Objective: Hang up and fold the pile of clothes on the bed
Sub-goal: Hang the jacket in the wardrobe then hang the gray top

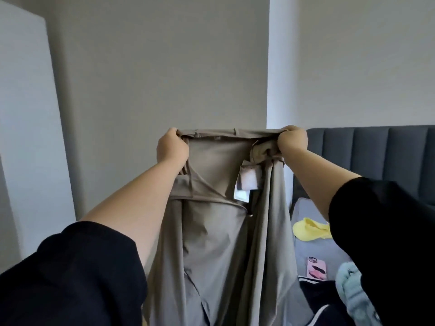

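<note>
Head view, looking out across the room: the bed (pixel 313 241) sits low at the right with its dark padded headboard (pixel 376 147) behind, and a scatter of clothes waits on it: a yellow garment (pixel 310 229), a pale blue fluffy piece (pixel 353 288) and something dark with white stripes (pixel 315 295), with a pink phone (pixel 316 268) lying between them. Front and centre, held up high and clear of the bed, are the taupe trousers (pixel 219 243), hanging long and loose from the waistband. Thin, smooth cloth by the look of it, light, drapey, likely a bit slippery, so the stiffer waistband is the place to hold. And that is where both hands are: the left hand (pixel 173 147) is fisted tight on the left end of the band, the right hand (pixel 293 140) clenched on the right end with extra cloth bunched in that grip. A white care label (pixel 247 182) dangles inside; which face is front, I cannot quite tell.
</note>
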`<control>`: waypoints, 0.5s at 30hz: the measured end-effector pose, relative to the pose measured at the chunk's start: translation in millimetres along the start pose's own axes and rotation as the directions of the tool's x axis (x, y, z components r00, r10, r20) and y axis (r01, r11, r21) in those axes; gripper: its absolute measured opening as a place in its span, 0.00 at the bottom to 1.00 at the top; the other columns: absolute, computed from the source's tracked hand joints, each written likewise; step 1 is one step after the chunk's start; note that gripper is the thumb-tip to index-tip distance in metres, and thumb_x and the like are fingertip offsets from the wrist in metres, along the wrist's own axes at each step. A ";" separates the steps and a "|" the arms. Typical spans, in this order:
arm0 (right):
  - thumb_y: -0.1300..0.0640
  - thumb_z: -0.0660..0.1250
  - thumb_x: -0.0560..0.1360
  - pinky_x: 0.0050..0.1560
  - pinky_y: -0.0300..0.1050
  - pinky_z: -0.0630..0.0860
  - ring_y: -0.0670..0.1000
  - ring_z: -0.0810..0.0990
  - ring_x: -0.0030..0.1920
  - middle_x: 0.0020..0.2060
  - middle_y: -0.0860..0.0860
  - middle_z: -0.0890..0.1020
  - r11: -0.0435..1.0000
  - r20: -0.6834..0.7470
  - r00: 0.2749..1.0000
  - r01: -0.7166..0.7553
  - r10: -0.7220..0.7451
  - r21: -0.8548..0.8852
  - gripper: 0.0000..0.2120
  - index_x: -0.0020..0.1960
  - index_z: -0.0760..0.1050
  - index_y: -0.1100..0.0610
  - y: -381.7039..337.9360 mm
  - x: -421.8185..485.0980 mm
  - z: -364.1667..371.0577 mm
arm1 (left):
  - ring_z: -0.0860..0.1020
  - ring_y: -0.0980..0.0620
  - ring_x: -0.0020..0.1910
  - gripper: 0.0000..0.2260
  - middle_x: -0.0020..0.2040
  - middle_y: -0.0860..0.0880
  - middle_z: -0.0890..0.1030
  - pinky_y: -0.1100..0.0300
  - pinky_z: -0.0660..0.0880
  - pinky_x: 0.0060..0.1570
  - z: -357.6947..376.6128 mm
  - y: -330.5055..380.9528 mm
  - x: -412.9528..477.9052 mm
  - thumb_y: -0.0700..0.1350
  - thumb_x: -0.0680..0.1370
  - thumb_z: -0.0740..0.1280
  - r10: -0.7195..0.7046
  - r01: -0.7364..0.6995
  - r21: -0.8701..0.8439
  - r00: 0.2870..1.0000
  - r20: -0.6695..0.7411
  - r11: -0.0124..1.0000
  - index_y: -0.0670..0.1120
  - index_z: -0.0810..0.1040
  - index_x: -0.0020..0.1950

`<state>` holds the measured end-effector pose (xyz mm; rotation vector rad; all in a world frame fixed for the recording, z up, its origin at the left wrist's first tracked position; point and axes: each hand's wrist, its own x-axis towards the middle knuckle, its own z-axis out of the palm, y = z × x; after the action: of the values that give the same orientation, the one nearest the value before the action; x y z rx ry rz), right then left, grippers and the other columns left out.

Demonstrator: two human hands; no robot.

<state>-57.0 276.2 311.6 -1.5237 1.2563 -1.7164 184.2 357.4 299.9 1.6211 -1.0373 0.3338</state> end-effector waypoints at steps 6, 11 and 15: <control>0.70 0.51 0.68 0.45 0.46 0.77 0.54 0.77 0.45 0.46 0.55 0.79 0.979 -0.154 0.970 0.198 -0.190 0.037 0.22 0.55 0.76 0.58 -59.7 3.6 -65.3 | 0.76 0.39 0.56 0.09 0.56 0.40 0.79 0.59 0.64 0.45 -16.7 95.3 8.2 0.37 0.77 0.58 -0.062 0.044 -0.184 0.994 -0.093 0.982 0.41 0.76 0.53; 0.67 0.54 0.68 0.47 0.40 0.70 0.50 0.74 0.47 0.45 0.49 0.76 0.938 -0.336 0.879 0.345 -0.338 -0.041 0.22 0.56 0.77 0.54 -121.9 9.8 -132.3 | 0.77 0.40 0.55 0.09 0.54 0.42 0.80 0.58 0.64 0.44 -39.6 175.8 7.1 0.35 0.76 0.57 -0.057 -0.014 -0.334 0.978 -0.203 0.943 0.44 0.74 0.50; 0.65 0.56 0.70 0.45 0.37 0.66 0.48 0.74 0.46 0.45 0.47 0.77 0.871 -0.469 0.742 0.467 -0.480 -0.152 0.18 0.54 0.77 0.52 -157.1 13.0 -181.9 | 0.75 0.42 0.45 0.12 0.48 0.44 0.79 0.56 0.64 0.40 -50.0 220.5 3.7 0.34 0.75 0.54 0.031 -0.154 -0.359 0.946 -0.324 0.921 0.45 0.73 0.51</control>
<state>-203.2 387.3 467.2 -1.5655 1.1759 -2.5674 32.8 403.6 461.4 1.1273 -0.8728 0.4109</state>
